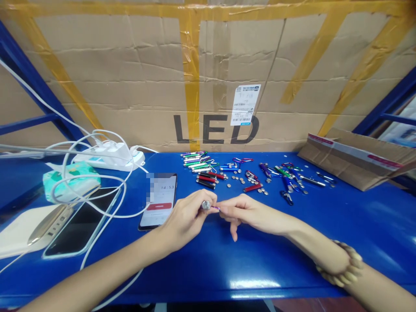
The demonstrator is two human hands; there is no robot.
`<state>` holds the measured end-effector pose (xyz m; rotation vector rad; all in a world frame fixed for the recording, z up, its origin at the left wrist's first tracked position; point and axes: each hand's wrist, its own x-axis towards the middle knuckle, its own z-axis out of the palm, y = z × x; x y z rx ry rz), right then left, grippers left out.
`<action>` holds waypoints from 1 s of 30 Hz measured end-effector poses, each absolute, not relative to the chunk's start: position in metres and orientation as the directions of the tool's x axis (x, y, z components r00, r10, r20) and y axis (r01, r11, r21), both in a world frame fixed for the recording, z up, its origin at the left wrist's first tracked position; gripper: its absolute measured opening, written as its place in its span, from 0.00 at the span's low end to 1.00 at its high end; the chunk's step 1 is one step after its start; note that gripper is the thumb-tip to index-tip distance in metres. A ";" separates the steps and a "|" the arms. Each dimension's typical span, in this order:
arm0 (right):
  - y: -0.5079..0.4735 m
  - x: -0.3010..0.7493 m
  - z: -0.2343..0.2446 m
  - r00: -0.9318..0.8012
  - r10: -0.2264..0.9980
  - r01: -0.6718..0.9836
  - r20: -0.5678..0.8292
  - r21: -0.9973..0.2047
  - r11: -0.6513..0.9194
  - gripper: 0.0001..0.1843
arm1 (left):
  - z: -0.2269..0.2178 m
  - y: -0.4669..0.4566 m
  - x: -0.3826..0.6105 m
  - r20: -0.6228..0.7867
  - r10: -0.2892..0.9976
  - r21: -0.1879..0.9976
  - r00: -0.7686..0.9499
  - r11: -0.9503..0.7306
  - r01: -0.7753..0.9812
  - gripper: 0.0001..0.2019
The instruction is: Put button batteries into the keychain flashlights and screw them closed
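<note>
Left hand: the person's left hand reaches in from the lower left, fingers curled and clamped on a small silver piece, its round end showing by the knuckles.
Right hand: the person's right hand meets it from the other side; thumb and forefinger pinch a tiny purple piece, while other fingers hang loosely below.
Pieces in hand: both are held above the front half of the blue table, between the two hands; fingers hide whether they are joined.
Bracelet: chunky beads circle the right wrist.
Tubes: small metallic tubes in green, silver, red, black, blue and purple lie in loose groups beyond the hands.
Clips and discs: coloured clips and small round discs are scattered among them.
Phone: a lit phone, reading 14:53, lies just beside the left hand.
Far left: looped white cable, power strip, teal pack and dark-screened phone.
Back: a taped carton marked LED, with a white label.
Right: an open paper bag on its side.
</note>
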<state>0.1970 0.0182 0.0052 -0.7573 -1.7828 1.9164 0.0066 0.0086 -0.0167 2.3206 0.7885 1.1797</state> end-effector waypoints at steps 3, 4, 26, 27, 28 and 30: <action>0.017 0.199 0.006 -0.778 0.615 0.076 -0.127 -0.991 -0.109 0.19 | -0.015 0.009 0.007 0.557 0.681 0.629 0.475 -0.719 0.294 0.10; 0.017 0.199 0.006 -0.786 0.605 0.078 -0.127 -0.991 -0.107 0.19 | -0.015 0.009 0.007 0.546 0.688 0.637 0.478 -0.712 0.296 0.10; 0.022 0.205 -0.004 -0.871 0.479 -0.035 -0.106 -0.960 -0.276 0.13 | -0.013 0.004 0.004 0.584 0.520 0.531 0.624 -0.826 0.191 0.12; 0.021 0.205 -0.004 -0.868 0.484 -0.026 -0.115 -0.961 -0.276 0.13 | -0.014 0.005 0.004 0.584 0.511 0.519 0.631 -0.832 0.194 0.13; 0.021 0.204 -0.003 -0.862 0.490 -0.015 -0.125 -0.962 -0.272 0.13 | -0.015 0.006 0.003 0.580 0.504 0.509 0.640 -0.838 0.198 0.13; 0.021 0.204 -0.001 -0.848 0.511 0.003 -0.137 -0.967 -0.254 0.13 | -0.016 0.008 0.003 0.573 0.503 0.499 0.647 -0.841 0.212 0.12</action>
